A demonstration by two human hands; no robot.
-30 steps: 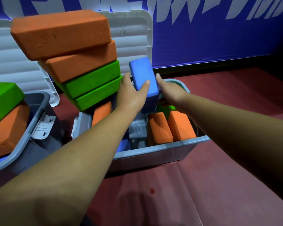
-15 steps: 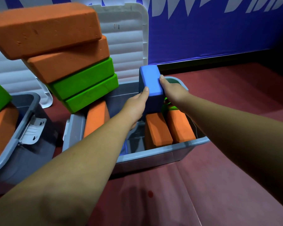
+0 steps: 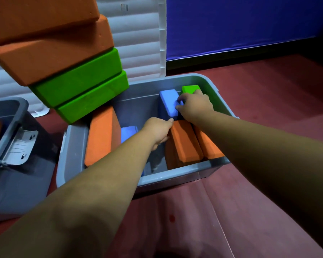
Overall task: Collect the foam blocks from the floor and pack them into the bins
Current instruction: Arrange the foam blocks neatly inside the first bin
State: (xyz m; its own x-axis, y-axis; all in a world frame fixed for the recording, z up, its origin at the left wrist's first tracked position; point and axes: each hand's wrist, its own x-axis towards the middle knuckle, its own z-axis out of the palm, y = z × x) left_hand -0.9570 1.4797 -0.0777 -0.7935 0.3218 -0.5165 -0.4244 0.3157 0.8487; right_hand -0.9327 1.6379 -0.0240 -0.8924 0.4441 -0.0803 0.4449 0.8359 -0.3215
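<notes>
A blue foam block (image 3: 168,102) stands on end inside the grey bin (image 3: 175,178), towards its far side. My right hand (image 3: 196,107) grips the block's top right edge with curled fingers. My left hand (image 3: 158,130) sits just below it, thumb tip touching the block's near corner and fingers loosely curled, holding nothing. Two orange blocks (image 3: 185,144) stand side by side at the bin's right, and a green block (image 3: 189,89) sits behind my right hand. Another orange block (image 3: 101,135) leans at the bin's left, with a second blue block (image 3: 129,133) low beside it.
A tilted stack of orange blocks (image 3: 50,51) and green blocks (image 3: 82,86) overhangs the bin's left corner. The white lid (image 3: 138,34) stands upright behind. A second grey bin (image 3: 4,131) is at the left. Red floor (image 3: 268,108) lies to the right, below a blue wall (image 3: 241,25).
Both hands lowered the blue block from above the bin down into it. My left hand slid off its side to its near corner; my right hand stayed on it.
</notes>
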